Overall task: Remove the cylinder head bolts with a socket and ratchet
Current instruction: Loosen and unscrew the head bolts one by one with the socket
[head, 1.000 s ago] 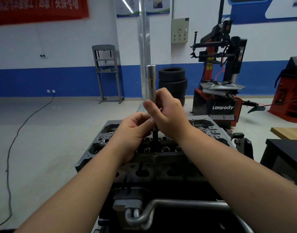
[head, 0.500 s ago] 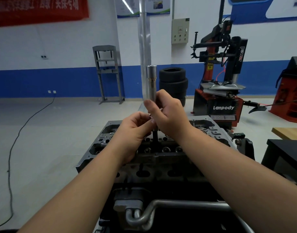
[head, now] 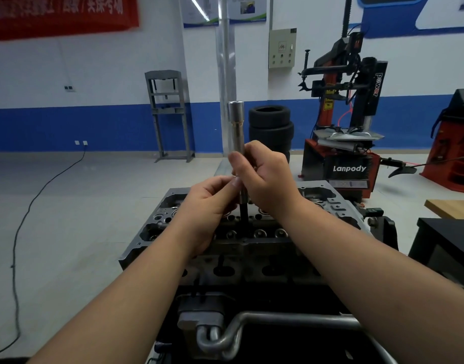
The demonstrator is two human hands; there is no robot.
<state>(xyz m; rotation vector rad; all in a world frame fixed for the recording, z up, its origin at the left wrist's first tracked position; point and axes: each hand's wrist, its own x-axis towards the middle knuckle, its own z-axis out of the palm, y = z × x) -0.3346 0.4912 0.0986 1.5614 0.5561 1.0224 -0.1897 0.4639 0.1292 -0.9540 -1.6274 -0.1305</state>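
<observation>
A long silver socket extension [head: 236, 127] stands upright above the grey cylinder head [head: 152, 229]. Its dark lower shaft [head: 243, 214] runs down into the head's middle. My right hand [head: 267, 179] grips the tool's silver barrel with fingers and thumb wrapped round it. My left hand [head: 207, 203] pinches the tool just below, thumb against the shaft. The bolt under the tool is hidden by my hands. No ratchet handle is visible.
A tyre changer [head: 343, 143] and stacked tyres [head: 270, 127] stand behind the engine. A grey press frame [head: 168, 114] is against the wall at left. A black cable [head: 23, 227] crosses the floor. A dark bench [head: 446, 240] is at right. Metal pipes [head: 252, 327] lie near me.
Both hands stay on the tool; they have shifted only slightly, and the extension remains upright in the same place.
</observation>
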